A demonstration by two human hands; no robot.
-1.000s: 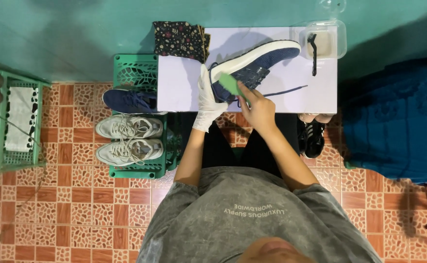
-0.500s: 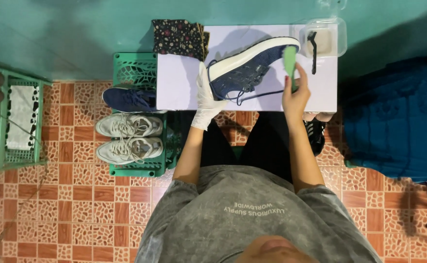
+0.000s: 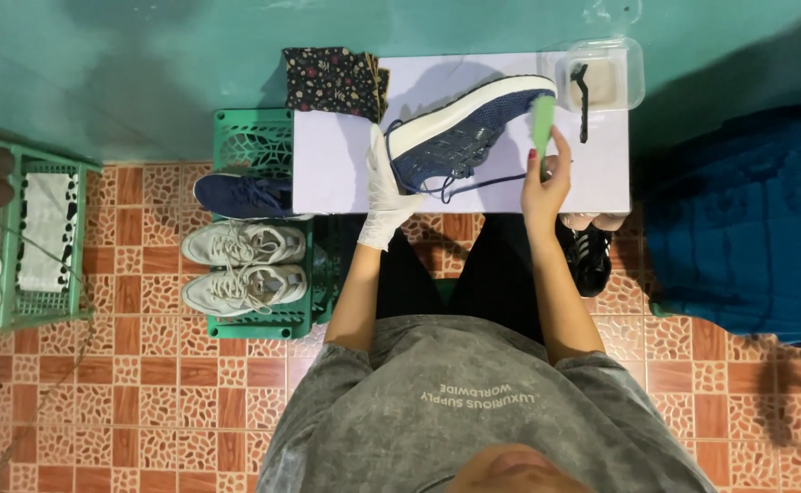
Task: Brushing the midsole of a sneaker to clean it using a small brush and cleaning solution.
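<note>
L hand (image 3: pixel 385 196), gloved, grips navy shoe (image 3: pixel 460 128) at heel on white table (image 3: pixel 337 169); R hand (image 3: pixel 545 178) fingers pinch green brush (image 3: pixel 542 123) just by toe. Tub (image 3: pixel 601 78) behind, crate (image 3: pixel 259 141) w/ shoes left

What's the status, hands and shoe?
Left hand, gloved, holds the shoe on the table. Right hand grips a green brush by its toe. Nothing between them.

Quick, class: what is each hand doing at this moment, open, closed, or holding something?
Left hand, in a white glove: closed on the navy blue sneaker with white sole.
Right hand, bare: closed on the green brush.
</note>
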